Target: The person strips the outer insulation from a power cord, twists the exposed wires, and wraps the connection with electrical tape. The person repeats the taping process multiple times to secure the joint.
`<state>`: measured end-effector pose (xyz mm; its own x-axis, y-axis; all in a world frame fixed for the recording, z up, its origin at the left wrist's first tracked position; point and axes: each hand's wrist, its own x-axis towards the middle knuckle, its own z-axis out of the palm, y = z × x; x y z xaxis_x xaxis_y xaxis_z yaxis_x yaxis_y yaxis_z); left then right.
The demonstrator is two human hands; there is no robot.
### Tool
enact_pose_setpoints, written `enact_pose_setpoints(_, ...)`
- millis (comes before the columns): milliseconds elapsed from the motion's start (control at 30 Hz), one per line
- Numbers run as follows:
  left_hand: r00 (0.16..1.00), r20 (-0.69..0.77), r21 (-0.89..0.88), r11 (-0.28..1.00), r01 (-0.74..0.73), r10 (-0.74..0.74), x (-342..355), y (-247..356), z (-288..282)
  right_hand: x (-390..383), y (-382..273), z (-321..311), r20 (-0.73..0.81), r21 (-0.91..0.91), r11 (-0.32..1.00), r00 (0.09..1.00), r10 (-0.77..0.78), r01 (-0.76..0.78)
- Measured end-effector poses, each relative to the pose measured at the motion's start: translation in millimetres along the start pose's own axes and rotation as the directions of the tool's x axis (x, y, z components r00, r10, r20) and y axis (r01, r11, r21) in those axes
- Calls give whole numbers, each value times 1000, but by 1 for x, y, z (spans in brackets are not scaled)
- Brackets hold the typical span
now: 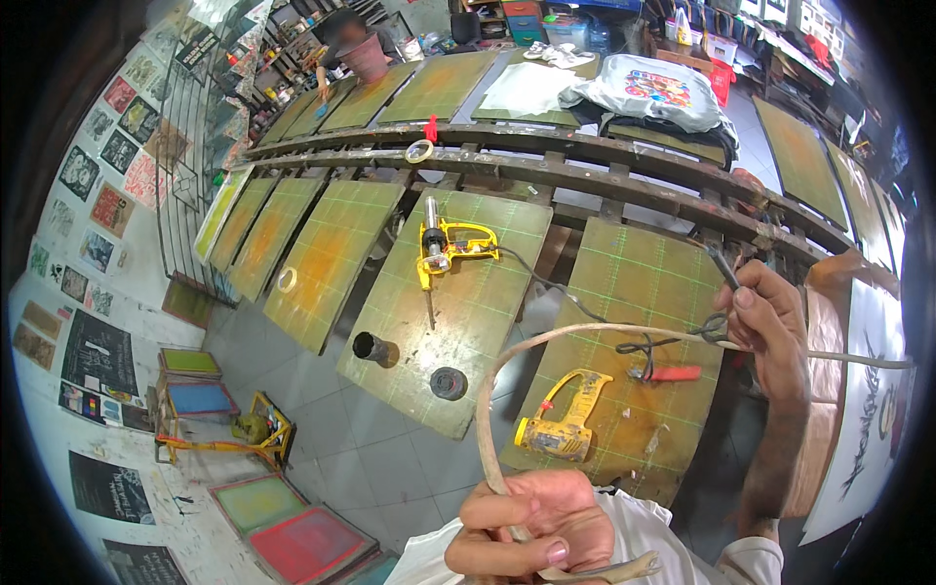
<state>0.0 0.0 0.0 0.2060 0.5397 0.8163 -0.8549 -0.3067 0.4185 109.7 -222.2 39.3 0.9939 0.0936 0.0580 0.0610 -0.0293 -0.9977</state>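
Close in front of me at the bottom, my left hand (534,526) has its fingers curled around a beige cable (492,390). The cable arcs up and right, past my right hand (770,317). My right hand pinches a slim dark grey piece (723,265) whose kind I cannot make out. On one board lies half of an opened yellow heat gun (458,241) with its metal barrel exposed and a black cord (551,283) running right. The other yellow housing half (565,417) rests on the nearer board, beside a red-handled tool (668,373).
A black tube (374,348) and a black ring-shaped part (448,382) stand on the middle board (409,312). Tape rolls (419,150) lie farther off. Dark rails (585,175) run between the board rows. Behind them, a person (346,39) works near a bucket (365,60). Screen frames (307,546) lean at lower left.
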Motion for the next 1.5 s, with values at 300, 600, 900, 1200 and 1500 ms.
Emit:
enact_pose_setpoints(300,987,74,-182,975,-129,144,33,-33,27,-14,0,3,-35,-170,945,956,-290,281)
enact_pose_setpoints(600,506,395,-263,433,862,-767,32,-69,2,-8,-23,45,246,-306,740,800,-547,599)
enact_pose_setpoints(900,381,433,-351,236,906,-817,-4,-51,-69,-12,2,43,233,-520,459,637,-735,720)
enact_pose_setpoints(1200,-37,452,-280,-181,943,-891,-34,-49,-56,-44,29,48,45,-609,579,753,-657,542)
enact_pose_setpoints(1500,141,601,-396,-140,908,-787,-1,-66,-15,-19,14,56,191,-162,730,747,-636,663)
